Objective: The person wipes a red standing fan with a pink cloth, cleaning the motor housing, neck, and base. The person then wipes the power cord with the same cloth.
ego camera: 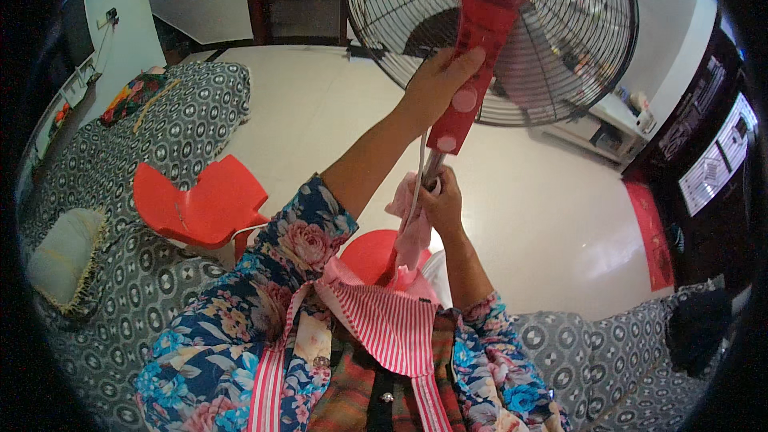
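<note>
A pedestal fan stands upright before me, its round wire grille [576, 90] at the top and its red plastic neck [477, 81] facing me. My left hand [441, 87] is closed around that neck, with the thumb on its front. Lower down, my right hand [441, 198] holds a pink cloth [413, 228] around the metal pole [433, 169] just under the red housing. A pale power cord [418, 183] hangs along the pole beside the cloth. The fan's round red base [372, 252] is partly hidden by the cloth and my striped apron.
A red plastic chair [201, 204] stands at left beside a sofa with a patterned cover [180, 96]. A cushion [69, 258] lies on it. Another patterned seat [558, 342] is at lower right. A low white shelf unit [600, 132] stands behind the fan, and a red mat [648, 234] lies at right.
</note>
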A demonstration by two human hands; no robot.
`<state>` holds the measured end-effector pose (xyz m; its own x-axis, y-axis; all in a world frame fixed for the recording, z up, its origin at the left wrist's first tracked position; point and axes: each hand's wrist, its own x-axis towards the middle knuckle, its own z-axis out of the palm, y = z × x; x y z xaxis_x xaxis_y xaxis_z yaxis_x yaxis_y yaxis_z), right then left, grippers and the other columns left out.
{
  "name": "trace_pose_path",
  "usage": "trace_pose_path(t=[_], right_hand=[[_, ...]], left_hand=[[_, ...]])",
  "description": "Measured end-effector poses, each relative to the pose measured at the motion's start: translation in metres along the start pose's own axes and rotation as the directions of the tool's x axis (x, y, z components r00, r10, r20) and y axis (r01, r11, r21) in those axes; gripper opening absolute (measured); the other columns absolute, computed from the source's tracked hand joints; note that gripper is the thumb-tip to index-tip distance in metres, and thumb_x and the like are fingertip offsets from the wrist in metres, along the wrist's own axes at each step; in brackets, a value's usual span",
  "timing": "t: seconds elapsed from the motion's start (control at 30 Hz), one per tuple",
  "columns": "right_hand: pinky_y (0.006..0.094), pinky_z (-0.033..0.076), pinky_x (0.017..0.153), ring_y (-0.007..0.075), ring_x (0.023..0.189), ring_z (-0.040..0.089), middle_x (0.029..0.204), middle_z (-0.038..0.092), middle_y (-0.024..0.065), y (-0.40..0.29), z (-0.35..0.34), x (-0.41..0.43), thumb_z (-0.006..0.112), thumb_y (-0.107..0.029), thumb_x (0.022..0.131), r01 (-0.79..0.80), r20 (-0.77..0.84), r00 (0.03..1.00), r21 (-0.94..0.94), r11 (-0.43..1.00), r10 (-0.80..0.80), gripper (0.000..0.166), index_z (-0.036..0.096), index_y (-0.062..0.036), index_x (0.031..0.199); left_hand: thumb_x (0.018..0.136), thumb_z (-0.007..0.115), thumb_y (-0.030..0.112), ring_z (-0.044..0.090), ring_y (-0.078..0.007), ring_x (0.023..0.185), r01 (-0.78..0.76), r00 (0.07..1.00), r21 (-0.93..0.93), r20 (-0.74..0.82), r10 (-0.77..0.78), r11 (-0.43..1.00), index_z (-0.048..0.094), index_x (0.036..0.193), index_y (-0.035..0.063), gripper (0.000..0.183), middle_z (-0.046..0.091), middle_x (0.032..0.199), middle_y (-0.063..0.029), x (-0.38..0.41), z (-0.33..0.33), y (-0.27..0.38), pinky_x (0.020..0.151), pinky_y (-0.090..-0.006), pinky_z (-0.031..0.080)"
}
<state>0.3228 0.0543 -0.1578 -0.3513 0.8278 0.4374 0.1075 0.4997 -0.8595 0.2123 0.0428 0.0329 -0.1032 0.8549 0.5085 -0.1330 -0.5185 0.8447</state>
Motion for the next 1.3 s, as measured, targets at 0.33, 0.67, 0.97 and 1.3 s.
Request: trace_pose_path(t=[0.33, 0.67, 0.97, 1.3], right_hand=[[0.0312, 0.047, 0.084, 0.0212, 0.092, 0.060, 0.101, 0.061, 0.0107, 0.002, -0.007, -0.008, 0.070, -0.005, 0.075, -0.022, 0.022, 0.999, -0.045, 0.999, 0.023, 0.039, 0.054, -0.0021, 0.110], [0.0320, 0.050, 0.068, 0.0201, 0.077, 0.062, 0.089, 0.065, 0.0126, 0.004, -0.022, -0.008, 0.071, -0.012, 0.079, 0.115, -0.010, 0.993, -0.207, 0.971, -0.120, 0.024, 0.057, 0.0000, 0.095], [0.0248, 0.044, 0.062, 0.0106, 0.068, 0.051, 0.077, 0.057, 0.0025, -0.098, -0.114, 0.029, 0.063, -0.016, 0.087, 0.181, -0.433, 0.901, 0.374, 0.910, -0.001, 0.015, 0.056, -0.0027, 0.087], [0.0359, 0.049, 0.074, 0.0220, 0.080, 0.060, 0.086, 0.061, 0.0112, -0.229, -0.130, 0.147, 0.059, -0.018, 0.087, 0.349, -0.532, 0.509, -0.591, 0.727, -0.677, 0.017, 0.056, -0.0034, 0.095]], left_hand=[[0.089, 0.055, 0.048, 0.051, -0.0068, 0.070, -0.019, 1.000, -0.040, -0.017, 0.018, 0.999, 0.057, 0.097, 0.0085, 0.041, 0.056, 0.080, 0.0017, -0.005, 0.005, 0.001, 0.062, -0.0221, 0.043], [0.088, 0.056, 0.052, 0.052, -0.0081, 0.073, -0.014, 1.000, -0.010, -0.020, 0.014, 1.000, 0.055, 0.103, 0.0037, 0.051, 0.057, 0.084, -0.0006, -0.003, 0.000, -0.005, 0.064, -0.0227, 0.044], [0.088, 0.057, 0.050, 0.052, -0.0082, 0.074, -0.054, 0.999, -0.041, -0.010, 0.054, 0.998, 0.055, 0.104, 0.0034, 0.050, 0.057, 0.084, -0.0008, -0.004, -0.002, -0.004, 0.065, -0.0226, 0.044], [0.090, 0.055, 0.049, 0.053, -0.0086, 0.074, -0.011, 0.999, -0.007, -0.039, 0.011, 1.000, 0.055, 0.103, 0.0035, 0.048, 0.057, 0.085, -0.0014, -0.005, 0.002, 0.001, 0.064, -0.0231, 0.046]])
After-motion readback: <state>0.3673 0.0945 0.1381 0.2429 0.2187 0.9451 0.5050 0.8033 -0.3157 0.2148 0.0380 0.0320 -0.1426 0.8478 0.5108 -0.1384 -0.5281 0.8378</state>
